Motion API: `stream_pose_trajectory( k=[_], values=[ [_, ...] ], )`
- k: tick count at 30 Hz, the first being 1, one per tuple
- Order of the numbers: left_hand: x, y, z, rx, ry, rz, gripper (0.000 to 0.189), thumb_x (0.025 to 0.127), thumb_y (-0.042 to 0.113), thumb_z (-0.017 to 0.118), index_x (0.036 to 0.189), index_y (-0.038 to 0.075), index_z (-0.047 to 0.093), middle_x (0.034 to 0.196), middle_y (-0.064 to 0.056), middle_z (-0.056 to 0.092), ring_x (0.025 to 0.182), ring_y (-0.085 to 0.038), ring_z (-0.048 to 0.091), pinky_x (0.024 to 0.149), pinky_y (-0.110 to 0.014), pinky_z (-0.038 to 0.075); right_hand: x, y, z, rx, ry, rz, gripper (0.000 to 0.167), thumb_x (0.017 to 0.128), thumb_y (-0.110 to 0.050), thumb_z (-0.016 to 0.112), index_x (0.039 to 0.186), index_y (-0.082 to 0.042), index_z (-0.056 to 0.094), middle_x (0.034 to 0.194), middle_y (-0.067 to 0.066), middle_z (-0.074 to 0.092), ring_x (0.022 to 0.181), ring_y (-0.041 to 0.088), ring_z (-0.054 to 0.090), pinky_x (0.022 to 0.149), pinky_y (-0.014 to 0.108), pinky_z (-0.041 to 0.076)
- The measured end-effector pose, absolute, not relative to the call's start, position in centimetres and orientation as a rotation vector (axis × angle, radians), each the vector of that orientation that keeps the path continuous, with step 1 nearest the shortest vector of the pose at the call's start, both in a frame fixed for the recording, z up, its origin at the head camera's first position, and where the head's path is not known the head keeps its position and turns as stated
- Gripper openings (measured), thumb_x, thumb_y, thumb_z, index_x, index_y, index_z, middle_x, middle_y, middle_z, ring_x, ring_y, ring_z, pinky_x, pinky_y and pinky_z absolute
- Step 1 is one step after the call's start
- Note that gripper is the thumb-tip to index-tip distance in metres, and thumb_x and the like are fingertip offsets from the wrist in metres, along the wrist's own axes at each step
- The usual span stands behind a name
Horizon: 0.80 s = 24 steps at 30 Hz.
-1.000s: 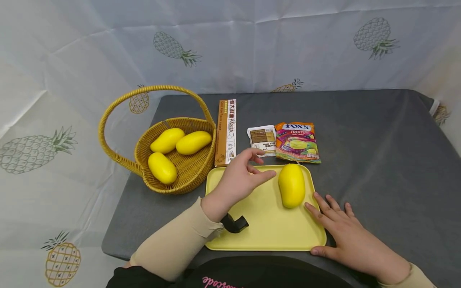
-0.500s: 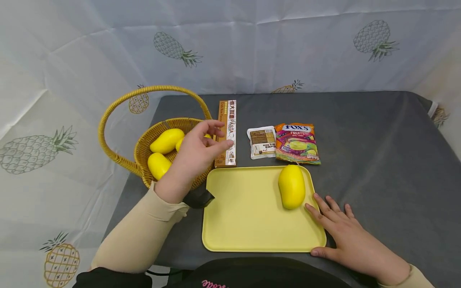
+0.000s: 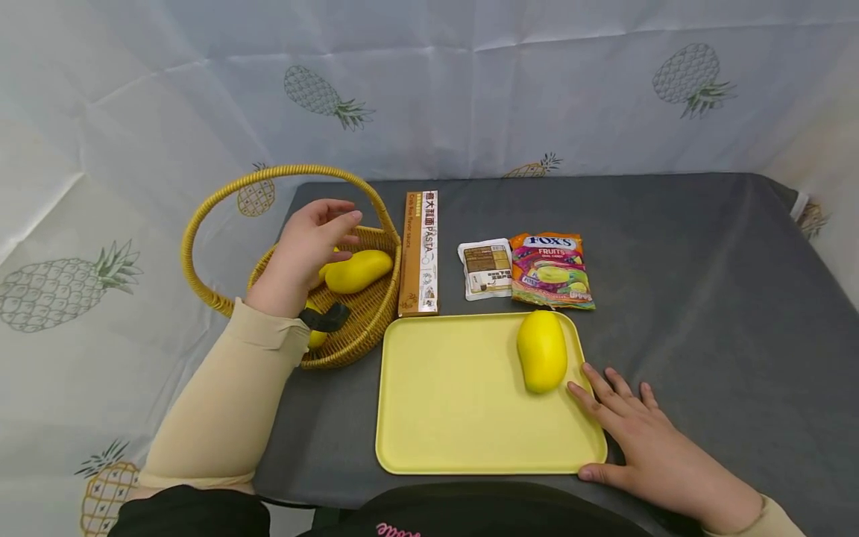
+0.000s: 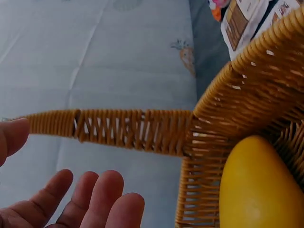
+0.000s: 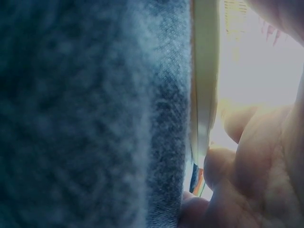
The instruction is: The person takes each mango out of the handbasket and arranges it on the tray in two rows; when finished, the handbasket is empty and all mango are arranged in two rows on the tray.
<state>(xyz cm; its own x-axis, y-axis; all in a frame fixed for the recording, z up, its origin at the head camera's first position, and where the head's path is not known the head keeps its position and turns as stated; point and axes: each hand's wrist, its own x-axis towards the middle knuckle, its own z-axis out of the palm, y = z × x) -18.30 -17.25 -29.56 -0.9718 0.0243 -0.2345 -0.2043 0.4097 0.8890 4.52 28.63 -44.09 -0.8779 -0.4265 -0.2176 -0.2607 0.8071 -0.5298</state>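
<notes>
My left hand (image 3: 310, 250) hovers over the wicker basket (image 3: 379, 317), under its arched handle, fingers loosely bent around nothing. Below it lie yellow mangoes; one mango (image 3: 359, 272) shows fully, while others are partly hidden by the hand and wrist. In the left wrist view the fingers are apart from the handle (image 4: 133, 128), and a mango (image 4: 259, 185) sits inside the basket. Another mango (image 3: 542, 351) lies on the right side of the yellow tray (image 3: 456, 395). My right hand (image 3: 637, 436) rests with spread fingers at the tray's right edge, thumb and fingertips on the rim.
A long pasta box (image 3: 420, 253) lies right beside the basket. Behind the tray are a white-and-brown packet (image 3: 486, 270) and a Fox's candy bag (image 3: 552, 270), side by side. A curtain with pineapple prints (image 3: 470, 97) hangs behind the grey table (image 3: 684, 298).
My left hand has moved left from over the tray, past the pasta box, to above the basket. The right hand and the mango on the tray have stayed put.
</notes>
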Motion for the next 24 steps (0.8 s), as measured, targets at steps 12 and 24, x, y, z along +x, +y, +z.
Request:
stream_pose_trajectory(
  k=[12,24],
  values=[
    [-21.3,-19.4,-32.8,-0.296,2.335,1.586,0.056,0.116,0.043,0.056,0.165,0.017,0.049,0.166,-0.008,0.053,0.147,-0.028,0.055,0.123,-0.047,0.047,4.6,28.7,-44.1,-0.5,2.642,-0.731,0.114,0.081,-0.076,0.081,0.174,-0.027,0.037,0.187,0.008,0.014,0.166,0.055,0.017,0.123,0.088,0.001],
    [-21.4,-20.1,-34.8,-0.13,2.452,1.328,0.056,0.115,0.018,0.059,0.169,0.011,0.045,0.167,-0.017,0.05,0.153,-0.037,0.049,0.124,-0.053,0.043,4.6,28.8,-44.2,-0.512,2.633,-0.74,0.113,0.083,-0.077,0.079,0.175,-0.029,0.035,0.187,0.007,0.012,0.167,0.054,0.016,0.124,0.086,-0.003]
  ],
)
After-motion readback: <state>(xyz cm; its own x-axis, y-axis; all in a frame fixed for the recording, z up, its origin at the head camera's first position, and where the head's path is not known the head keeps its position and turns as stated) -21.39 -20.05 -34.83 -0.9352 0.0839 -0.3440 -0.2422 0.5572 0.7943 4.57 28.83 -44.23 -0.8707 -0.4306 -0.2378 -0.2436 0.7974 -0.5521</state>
